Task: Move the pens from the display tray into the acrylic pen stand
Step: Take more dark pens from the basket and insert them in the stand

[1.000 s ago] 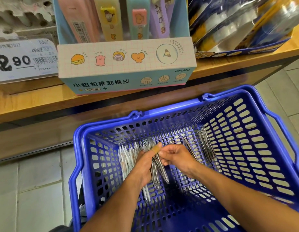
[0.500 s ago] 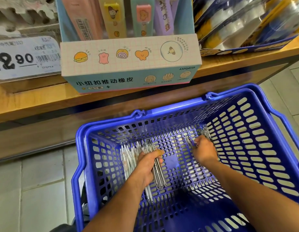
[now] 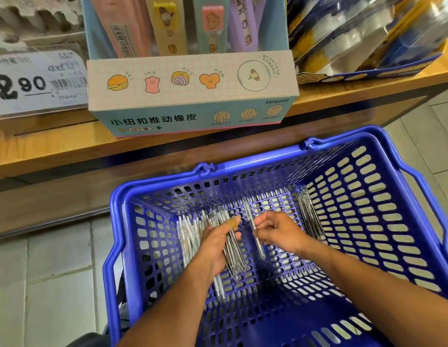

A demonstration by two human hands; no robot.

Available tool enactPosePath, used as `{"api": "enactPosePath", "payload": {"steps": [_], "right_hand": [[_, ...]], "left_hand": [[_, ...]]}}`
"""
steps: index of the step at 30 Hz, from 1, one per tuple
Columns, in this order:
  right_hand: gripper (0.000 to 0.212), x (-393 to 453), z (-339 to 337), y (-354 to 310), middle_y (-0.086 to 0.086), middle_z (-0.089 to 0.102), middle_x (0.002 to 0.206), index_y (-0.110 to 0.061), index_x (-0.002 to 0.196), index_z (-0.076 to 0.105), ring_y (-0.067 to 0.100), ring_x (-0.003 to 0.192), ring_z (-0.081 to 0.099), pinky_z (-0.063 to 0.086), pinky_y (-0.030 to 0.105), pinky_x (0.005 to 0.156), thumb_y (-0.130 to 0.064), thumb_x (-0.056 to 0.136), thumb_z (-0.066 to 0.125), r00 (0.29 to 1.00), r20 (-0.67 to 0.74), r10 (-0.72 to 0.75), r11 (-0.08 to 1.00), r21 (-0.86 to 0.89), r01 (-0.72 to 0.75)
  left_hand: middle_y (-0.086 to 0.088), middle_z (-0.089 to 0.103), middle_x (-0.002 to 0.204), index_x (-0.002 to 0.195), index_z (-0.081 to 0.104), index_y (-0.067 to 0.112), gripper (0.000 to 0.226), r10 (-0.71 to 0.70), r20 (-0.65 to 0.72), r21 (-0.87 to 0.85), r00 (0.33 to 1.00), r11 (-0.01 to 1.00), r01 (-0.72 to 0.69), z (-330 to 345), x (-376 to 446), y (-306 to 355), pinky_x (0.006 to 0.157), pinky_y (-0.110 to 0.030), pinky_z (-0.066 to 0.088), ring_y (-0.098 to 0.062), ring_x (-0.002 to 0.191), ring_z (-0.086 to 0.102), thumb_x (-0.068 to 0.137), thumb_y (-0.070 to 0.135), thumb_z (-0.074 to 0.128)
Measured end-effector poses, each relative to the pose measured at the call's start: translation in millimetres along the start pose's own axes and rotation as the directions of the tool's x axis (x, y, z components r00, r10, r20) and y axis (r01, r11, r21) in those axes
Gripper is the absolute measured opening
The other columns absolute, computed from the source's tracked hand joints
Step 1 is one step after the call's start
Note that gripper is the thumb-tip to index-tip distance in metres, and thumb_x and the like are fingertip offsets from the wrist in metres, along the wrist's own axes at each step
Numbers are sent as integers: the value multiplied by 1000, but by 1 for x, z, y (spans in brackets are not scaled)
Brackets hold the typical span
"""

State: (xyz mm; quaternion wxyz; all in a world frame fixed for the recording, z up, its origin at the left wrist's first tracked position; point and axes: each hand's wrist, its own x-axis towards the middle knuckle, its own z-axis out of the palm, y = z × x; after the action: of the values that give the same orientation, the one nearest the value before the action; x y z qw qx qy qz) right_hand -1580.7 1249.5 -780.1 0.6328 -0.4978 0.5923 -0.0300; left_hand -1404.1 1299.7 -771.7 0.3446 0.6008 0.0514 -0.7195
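Observation:
Both my hands are down inside a blue plastic basket (image 3: 383, 196). My left hand (image 3: 218, 244) grips a bundle of clear pens (image 3: 233, 254), thumb with a plaster across the top. My right hand (image 3: 278, 231) pinches a single clear pen (image 3: 254, 229) and holds it just right of the bundle. More white pens (image 3: 190, 234) lie against the basket's left wall, and another group of clear pens (image 3: 310, 216) lies against the right wall. No acrylic pen stand shows in this view.
A wooden shelf (image 3: 55, 146) runs across behind the basket. On it stand a pastel eraser display box (image 3: 193, 91), a price label reading 90 (image 3: 35, 83) and shiny packaged goods (image 3: 368, 38) at the right. Grey floor tiles (image 3: 47, 284) lie left of the basket.
My right hand reached to the pens at the basket's right wall, then came back toward the middle holding one pen. My left hand kept its bundle in place.

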Motion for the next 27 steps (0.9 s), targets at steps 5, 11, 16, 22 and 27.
{"api": "enactPosePath", "payload": {"steps": [5,11,16,22,27], "right_hand": [[21,-11,31,-15,-2,65,72,-15,92,62,6,60,62,54,24,64,-3,81,75,994,67,-91,991,101,84],[8,-12,22,-21,1,71,76,-11,93,68,10,62,67,54,20,61,-7,86,70,996,75,-44,985,171,31],[15,2,-30,6,5,65,88,-9,107,57,18,73,64,52,25,57,-10,93,60,865,-495,83,890,-353,-287],[27,6,-48,31,12,67,99,-4,118,49,29,87,66,55,35,70,-8,93,57,789,-611,61,628,-591,-507],[48,19,-34,37,12,67,106,-4,138,34,28,95,66,46,32,65,-2,94,50,793,-606,58,570,-632,-525]], "left_hand": [[-21,44,149,155,18,12,125,66,30,-20,997,998,-65,4,-2,-2,113,-57,34,-37,136,43,57,36,90],[-29,51,140,150,28,1,99,54,-4,-26,999,998,-54,0,-1,-2,107,-58,41,-44,129,51,70,18,83],[-12,63,78,130,53,-2,49,-9,-44,-6,999,1000,9,0,-2,0,49,-29,52,-20,63,61,86,10,71],[-11,62,76,125,57,-2,42,-25,-64,8,998,1000,26,-1,1,-2,48,-29,50,-20,61,59,88,12,68],[-10,62,70,121,61,-4,37,-10,-63,5,998,1000,10,-3,5,-4,51,-29,51,-19,56,59,87,10,69]]}}
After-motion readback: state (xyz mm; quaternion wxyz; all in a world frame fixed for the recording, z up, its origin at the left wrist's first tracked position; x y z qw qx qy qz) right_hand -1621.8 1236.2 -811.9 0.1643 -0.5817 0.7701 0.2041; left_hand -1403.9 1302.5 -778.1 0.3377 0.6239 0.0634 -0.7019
